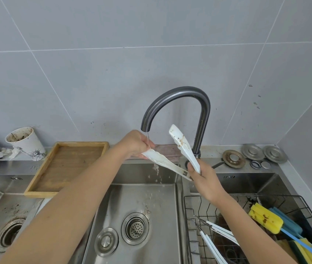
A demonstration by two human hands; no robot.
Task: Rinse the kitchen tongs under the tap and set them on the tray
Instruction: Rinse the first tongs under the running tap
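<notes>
A shallow rectangular wooden tray (66, 166) is seen left of the steel sink (138, 206). One arm of the stained white plastic tongs (184, 149) is pinched by the left hand (139, 143) under the dark curved tap (174, 103); the hinge end is gripped by the right hand (203, 175).

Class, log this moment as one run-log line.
step: rinsing | tongs: under tap stream, stained | left hand: rubs one arm | right hand: grips hinge end | tray: empty
</notes>
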